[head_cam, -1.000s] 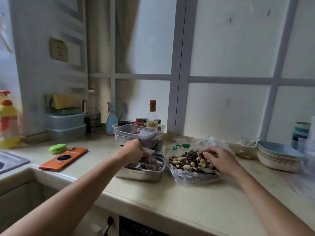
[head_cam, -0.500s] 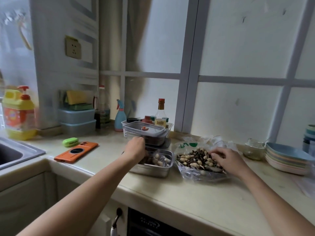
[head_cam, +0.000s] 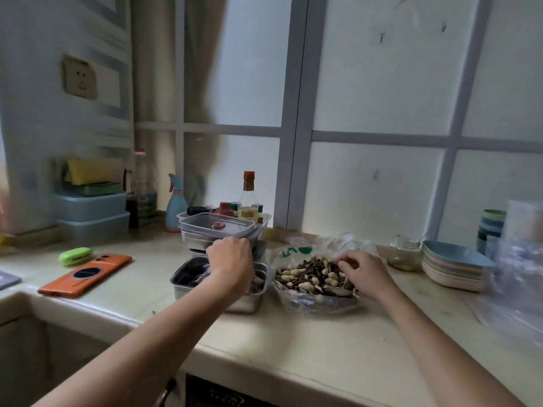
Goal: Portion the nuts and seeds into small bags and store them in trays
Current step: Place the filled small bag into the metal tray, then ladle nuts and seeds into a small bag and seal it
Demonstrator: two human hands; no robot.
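The left hand (head_cam: 230,261) hangs over the far half of a rectangular stainless steel tray (head_cam: 182,284), knuckles up and fingers curled down into it. The fingertips are hidden behind the back of the hand, so I cannot tell whether it grips anything. Dark contents, too blurred to name, lie in the tray's left part.

Just right of the tray, the nuts and seeds (head_cam: 305,273) form a heap of pale, lumpy peanut shells and thin, dark striped seeds. They sit in an open, crinkled clear plastic bag (head_cam: 308,304) near the middle of the countertop (head_cam: 293,342). The right hand (head_cam: 365,273) rests on the heap's right side, with bent fingers and thumb pinching into the mix.

Behind the tray, toward the back edge, stands a stack of clear-lidded containers (head_cam: 214,227). A flat orange phone (head_cam: 85,274) lies toward the left edge, and a stack of shallow pastel plates (head_cam: 452,268) sits toward the right edge.
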